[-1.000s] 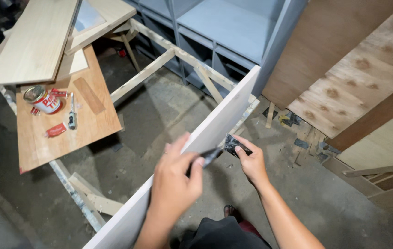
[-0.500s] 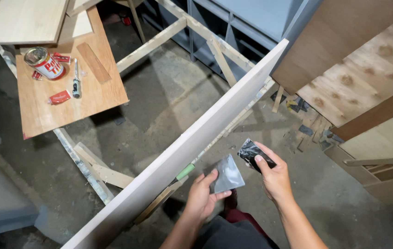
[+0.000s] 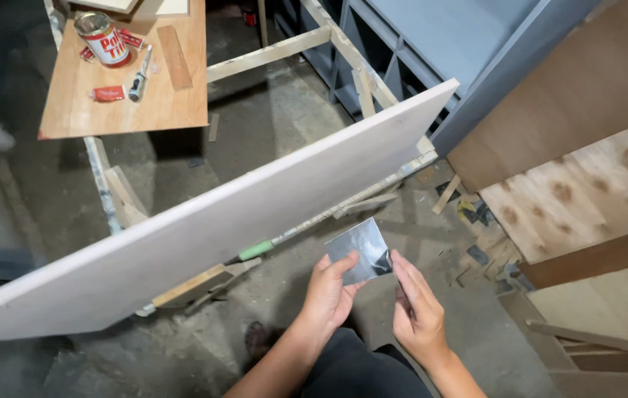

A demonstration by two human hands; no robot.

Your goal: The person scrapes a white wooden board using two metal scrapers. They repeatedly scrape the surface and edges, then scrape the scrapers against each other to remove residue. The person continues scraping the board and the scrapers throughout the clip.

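Both hands meet low in the middle of the view over a small square sheet of dark, shiny sandpaper (image 3: 360,251). The left hand (image 3: 326,295) grips it from below, thumb on the face and fingers closed behind it, so the sheet stands tilted up toward the camera. The right hand (image 3: 417,313) is just beside it — its fingers lie straight along the sheet's right edge, touching it, though whether they pinch the edge or only rest against it I cannot tell.

Just above the hands a long pale board (image 3: 203,228) runs slantwise across the picture, from the lower left up to the right, resting on a rough wooden frame (image 3: 362,88). A tool with a green handle (image 3: 255,250) pokes out from under its lower edge.

Well apart, at the upper left, a brown tabletop (image 3: 159,103) carries a red-and-white tin can (image 3: 102,38), a screwdriver (image 3: 139,75), a small red packet (image 3: 109,93) and a short wooden block (image 3: 175,57). Plywood sheets (image 3: 587,191) lean at the right — beside a grey shelf unit (image 3: 432,44).
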